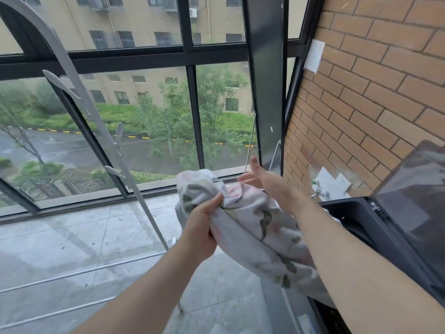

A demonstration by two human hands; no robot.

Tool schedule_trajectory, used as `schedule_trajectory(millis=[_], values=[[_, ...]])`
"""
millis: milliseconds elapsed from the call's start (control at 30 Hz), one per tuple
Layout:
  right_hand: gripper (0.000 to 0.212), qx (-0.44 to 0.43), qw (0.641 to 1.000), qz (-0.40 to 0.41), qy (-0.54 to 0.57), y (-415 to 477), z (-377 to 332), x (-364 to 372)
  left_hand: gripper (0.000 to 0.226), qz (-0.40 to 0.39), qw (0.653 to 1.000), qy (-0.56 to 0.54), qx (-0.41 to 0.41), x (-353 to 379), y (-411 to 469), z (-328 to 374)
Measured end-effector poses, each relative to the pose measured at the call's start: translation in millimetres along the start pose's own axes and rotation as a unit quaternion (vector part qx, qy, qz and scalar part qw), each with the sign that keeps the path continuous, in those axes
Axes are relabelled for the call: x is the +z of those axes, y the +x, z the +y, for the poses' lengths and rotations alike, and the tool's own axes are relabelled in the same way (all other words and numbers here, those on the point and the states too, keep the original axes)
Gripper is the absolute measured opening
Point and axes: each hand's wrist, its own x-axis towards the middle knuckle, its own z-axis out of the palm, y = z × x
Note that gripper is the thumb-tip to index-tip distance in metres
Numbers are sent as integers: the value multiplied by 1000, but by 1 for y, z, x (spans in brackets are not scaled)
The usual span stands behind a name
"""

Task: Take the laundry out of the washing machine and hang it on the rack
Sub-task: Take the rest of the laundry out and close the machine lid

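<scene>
At the left of the frame the grey rack (96, 121) slants up in front of the window (144, 104). In the lower centre the left hand (202, 227) has its grip clamped on a bunched floral cloth (252, 213), fingers curled round a fold. The cloth trails down to the right, into the open washing machine (361, 220). Just above it, the right hand (265, 182) has its grip apart, fingers spread, holding nothing.

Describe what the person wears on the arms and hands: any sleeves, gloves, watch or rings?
The left hand and right hand wear no gloves. No ring, watch or bracelet shows on either. The left forearm and right forearm are bare to the picture's edge, so no sleeve is visible.
</scene>
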Motion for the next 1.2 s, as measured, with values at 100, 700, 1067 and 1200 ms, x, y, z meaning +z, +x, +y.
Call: schedule_trajectory(millis=[100, 700, 1067, 1200], values=[[76, 36, 991, -130, -25, -9, 26, -4, 39, -64, 997, -39, 11, -5, -1, 24], [56, 9, 930, -93, -357, -21, 70, 52, 13, -29, 920, -225, 320, 3, -1, 145], [24, -166, 905, 341, -193, 0, -14, -5, 92, -96, 994, 32, -51, 3, 25, 56], [33, -195, 912, 188, -307, -2, -41, 22, 98, -161, 979, -68, -106, 41, 25, 30]])
